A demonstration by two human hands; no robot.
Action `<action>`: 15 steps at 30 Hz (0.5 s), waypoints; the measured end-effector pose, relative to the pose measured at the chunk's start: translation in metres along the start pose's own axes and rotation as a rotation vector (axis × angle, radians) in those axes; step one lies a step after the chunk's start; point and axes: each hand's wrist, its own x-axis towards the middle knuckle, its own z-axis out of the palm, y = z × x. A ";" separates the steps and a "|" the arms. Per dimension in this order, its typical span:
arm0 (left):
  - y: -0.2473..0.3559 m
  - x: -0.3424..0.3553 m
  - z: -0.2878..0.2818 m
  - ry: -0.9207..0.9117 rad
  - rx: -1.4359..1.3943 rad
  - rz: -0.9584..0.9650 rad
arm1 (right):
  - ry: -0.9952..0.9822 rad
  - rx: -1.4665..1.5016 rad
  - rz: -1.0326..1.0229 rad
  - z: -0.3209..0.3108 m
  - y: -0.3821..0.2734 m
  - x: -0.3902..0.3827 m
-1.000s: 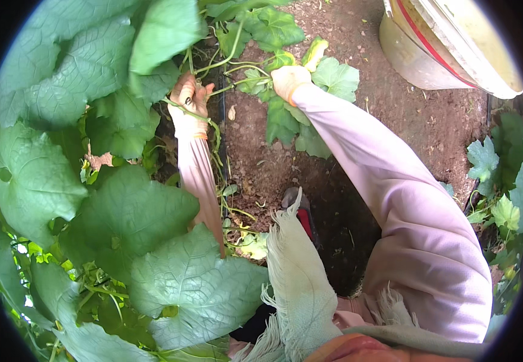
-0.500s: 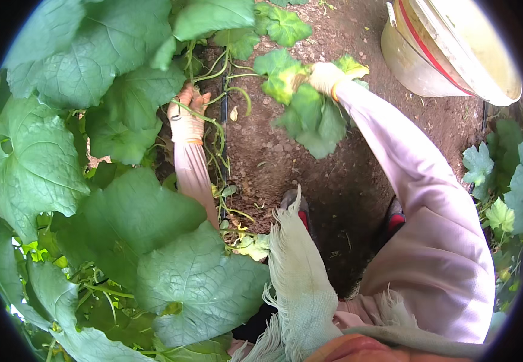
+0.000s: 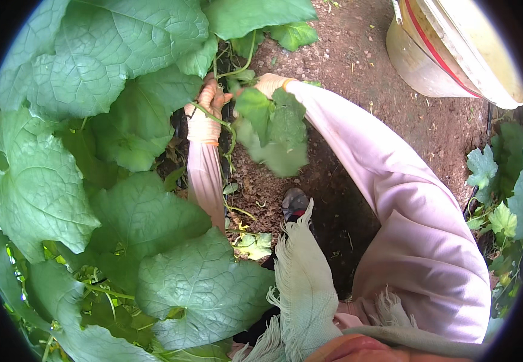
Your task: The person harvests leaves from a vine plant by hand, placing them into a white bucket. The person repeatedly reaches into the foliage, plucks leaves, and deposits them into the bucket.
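My left hand point(image 3: 206, 114), in a pale knitted glove with an orange cuff, is among the vine stems point(image 3: 232, 140) at the edge of the big leaves. Its fingers are bent closed round a stem, though the leaf above partly covers the grip. Just to its right is my right hand point(image 3: 270, 85), gloved alike, its fingertips close to those of the left. A bunch of green leaves point(image 3: 276, 130) hangs from my right hand, blurred by motion. The fingertips of that hand are partly hidden behind the leaves.
Broad vine leaves point(image 3: 41, 175) fill the left side. A whitish bucket point(image 3: 421, 57) with a red band stands at the far right on brown soil point(image 3: 349, 60). More plants point(image 3: 503, 181) grow along the right edge. My shoe point(image 3: 294, 202) and a fringed scarf point(image 3: 304, 271) show below.
My right hand has moved left with the leaves, from over the open soil to beside my left hand. My left hand has shifted slightly right among the stems.
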 end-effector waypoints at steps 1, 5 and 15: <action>-0.001 -0.004 -0.005 0.015 0.096 0.039 | -0.008 -0.103 0.041 0.004 -0.012 -0.006; -0.006 0.001 -0.009 0.027 -0.095 -0.025 | 0.206 -0.216 0.123 0.001 -0.044 -0.046; 0.010 0.009 0.001 0.013 -0.344 -0.164 | -0.327 -0.820 -0.344 -0.017 -0.039 -0.013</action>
